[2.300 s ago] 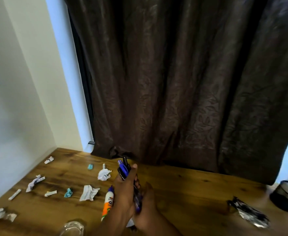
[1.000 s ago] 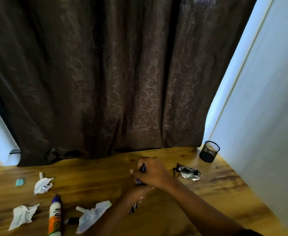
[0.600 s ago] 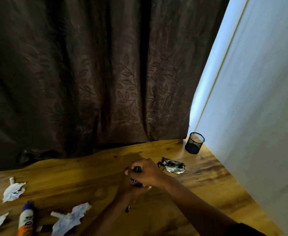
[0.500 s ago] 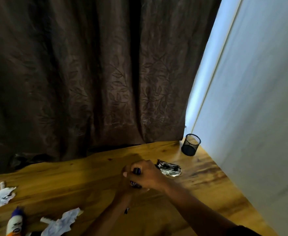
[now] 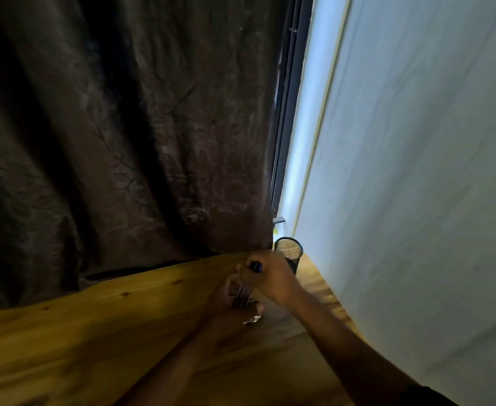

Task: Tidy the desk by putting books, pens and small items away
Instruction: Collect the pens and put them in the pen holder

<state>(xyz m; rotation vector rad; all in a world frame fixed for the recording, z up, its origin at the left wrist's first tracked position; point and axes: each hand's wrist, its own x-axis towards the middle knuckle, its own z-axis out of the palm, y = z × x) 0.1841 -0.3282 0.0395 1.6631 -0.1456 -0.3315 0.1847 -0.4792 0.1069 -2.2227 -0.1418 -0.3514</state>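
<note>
A bunch of blue and black pens sticks up out of my right hand, which is closed round them. My left hand sits just below and also grips the lower ends of the pens. Both hands hover over the far right part of the wooden desk. A black mesh pen cup stands upright in the desk's back right corner, directly behind my right hand and partly covered by it.
A dark brown patterned curtain hangs along the back edge of the desk. A pale wall runs close along the right side. A crumpled silver wrapper peeks out under my left hand.
The view has swung right, and the paper scraps and glue bottle have left the frame. My hands have carried the pens to the right, up against the mesh cup.
</note>
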